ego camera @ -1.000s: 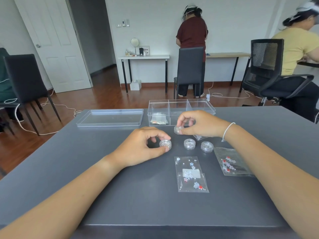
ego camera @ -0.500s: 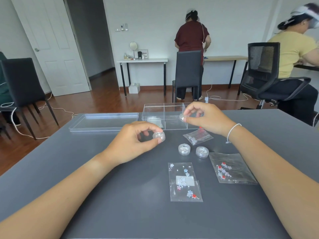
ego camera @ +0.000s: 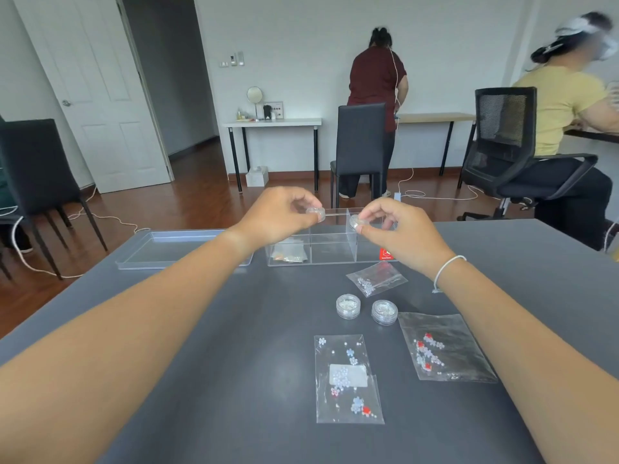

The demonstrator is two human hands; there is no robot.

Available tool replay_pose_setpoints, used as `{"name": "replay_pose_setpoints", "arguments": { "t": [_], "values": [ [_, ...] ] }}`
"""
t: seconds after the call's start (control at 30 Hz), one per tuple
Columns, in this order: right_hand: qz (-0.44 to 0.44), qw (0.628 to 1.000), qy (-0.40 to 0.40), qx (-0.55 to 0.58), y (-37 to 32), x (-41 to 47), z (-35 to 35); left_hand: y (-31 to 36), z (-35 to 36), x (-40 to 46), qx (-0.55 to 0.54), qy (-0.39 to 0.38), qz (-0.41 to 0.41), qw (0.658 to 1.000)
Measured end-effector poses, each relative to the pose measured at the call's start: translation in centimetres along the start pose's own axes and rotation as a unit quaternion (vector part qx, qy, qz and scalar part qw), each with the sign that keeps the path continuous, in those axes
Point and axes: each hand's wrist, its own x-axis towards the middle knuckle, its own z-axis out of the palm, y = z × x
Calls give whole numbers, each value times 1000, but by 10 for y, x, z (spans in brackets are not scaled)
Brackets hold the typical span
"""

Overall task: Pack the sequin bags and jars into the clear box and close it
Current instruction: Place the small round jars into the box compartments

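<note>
My left hand (ego camera: 278, 214) pinches a small clear sequin jar (ego camera: 316, 213) above the clear box (ego camera: 331, 254), over its middle compartment. My right hand (ego camera: 398, 234) holds a second jar (ego camera: 355, 222) over the box's right part. The box has three compartments; a sequin bag (ego camera: 289, 254) lies in the left one. Two more jars (ego camera: 348, 305) (ego camera: 384, 311) stand on the grey table. Three sequin bags lie loose: a small one (ego camera: 376, 278) near the box, one with blue flowers (ego camera: 348, 380), and one with red pieces (ego camera: 442, 348).
The box's clear lid (ego camera: 174, 247) lies flat to the left of the box. Beyond the table stand black chairs (ego camera: 361, 145), a white side table (ego camera: 273, 123), and two people facing away. Cables run across the wooden floor.
Both hands lifted their jars off the table and carried them forward, up over the open box. The camera tilted, so the table contents sit lower in view.
</note>
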Motion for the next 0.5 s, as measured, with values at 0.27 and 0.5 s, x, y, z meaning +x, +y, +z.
{"name": "replay_pose_setpoints", "arguments": {
  "t": [0.27, 0.5],
  "values": [
    [-9, 1000, 1, -24, 5, 1, 0, -2, 16, 36, 158, -79, -13, 984],
    [-1, 999, -1, -35, 9, 2, -1, -2, 26, 44, 232, -124, -39, 964]
  ]
}}
